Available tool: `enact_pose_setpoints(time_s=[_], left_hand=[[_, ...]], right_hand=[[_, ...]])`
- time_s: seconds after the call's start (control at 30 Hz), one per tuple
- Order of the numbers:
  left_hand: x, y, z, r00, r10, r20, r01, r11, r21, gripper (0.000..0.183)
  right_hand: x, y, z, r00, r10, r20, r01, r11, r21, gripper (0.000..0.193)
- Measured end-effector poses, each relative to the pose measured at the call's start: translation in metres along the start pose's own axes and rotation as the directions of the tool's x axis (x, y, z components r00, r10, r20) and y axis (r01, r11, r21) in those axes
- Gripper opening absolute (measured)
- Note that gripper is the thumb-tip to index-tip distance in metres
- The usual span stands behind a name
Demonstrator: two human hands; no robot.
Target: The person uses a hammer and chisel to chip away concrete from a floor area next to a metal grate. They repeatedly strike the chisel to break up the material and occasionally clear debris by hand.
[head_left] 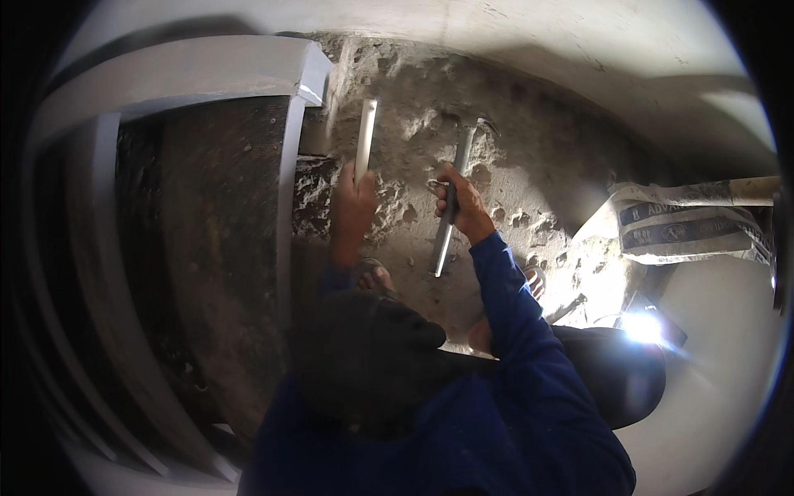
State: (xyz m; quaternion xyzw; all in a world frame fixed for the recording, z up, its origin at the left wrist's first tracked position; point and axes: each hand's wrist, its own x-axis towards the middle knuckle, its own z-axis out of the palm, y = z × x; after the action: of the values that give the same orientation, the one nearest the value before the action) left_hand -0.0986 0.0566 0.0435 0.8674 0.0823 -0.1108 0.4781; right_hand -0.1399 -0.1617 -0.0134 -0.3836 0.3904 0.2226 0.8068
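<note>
Gripping a flat, pale grey metal chisel bar [365, 136], the left hand [353, 207] has its fingers wrapped closed around the bar's lower end, just left of frame centre. The bar rises from the fist nearly upright, tilted slightly right; its top end lies against the chipped, rough grey concrete surface [513, 165] in the upper middle of the frame.

Right hand [461, 202]: fingers clamped shut around the slim light metal handle of a hammer [451, 207], at centre frame. Handle runs diagonally, from a lower end near the person's foot up to the head in the upper middle. The head is dark and partly lost in shadow against the concrete; contact with the surface cannot be told. The two tools stand near each other but apart, roughly parallel.

Outward from the hands: both forearms wear dark blue long sleeves [513, 306], entering from the lower centre. A sandalled foot [376, 277] shows just below the left hand. Loose rubble and pitted patches surround the tool tips.

Left half of frame: a white-painted frame [190, 74] curving around a dark brown panel [215, 248]. Right of frame: a crumpled grey printed paper sack [686, 227] lying on the floor, with a bright glare spot [643, 328] below it.
</note>
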Motion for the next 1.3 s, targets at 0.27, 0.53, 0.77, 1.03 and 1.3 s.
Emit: enact_pose_setpoints(time_s=[0.27, 0.53, 0.77, 1.03, 1.3], left_hand=[[0.0, 0.0, 0.019, 0.977, -0.142, 0.157, 0.149, 0.988, -0.038, 0.036], [0.031, 0.039, 0.004, 0.918, -0.244, 0.313, 0.382, 0.763, -0.522, 0.017], [0.042, 0.045, 0.006, 0.839, -0.339, 0.426, 0.544, 0.56, -0.625, 0.019], [0.04, 0.047, 0.009, 0.856, -0.357, 0.373, 0.516, 0.625, -0.586, 0.021], [0.048, 0.045, 0.017, 0.843, -0.335, 0.421, 0.538, 0.532, -0.654, 0.015]], right_hand=[[-0.016, -0.001, 0.017, 0.976, -0.167, -0.142, 0.156, 0.984, -0.083, 0.037], [-0.043, -0.032, 0.064, 0.934, -0.354, -0.054, 0.297, 0.849, -0.437, 0.034], [-0.055, -0.07, 0.102, 0.78, -0.617, 0.105, 0.59, 0.671, -0.449, 0.032], [-0.019, -0.07, 0.118, 0.725, -0.646, 0.24, 0.508, 0.266, -0.819, 0.032], [-0.025, -0.077, 0.116, 0.656, -0.741, 0.14, 0.652, 0.464, -0.6, 0.031]])
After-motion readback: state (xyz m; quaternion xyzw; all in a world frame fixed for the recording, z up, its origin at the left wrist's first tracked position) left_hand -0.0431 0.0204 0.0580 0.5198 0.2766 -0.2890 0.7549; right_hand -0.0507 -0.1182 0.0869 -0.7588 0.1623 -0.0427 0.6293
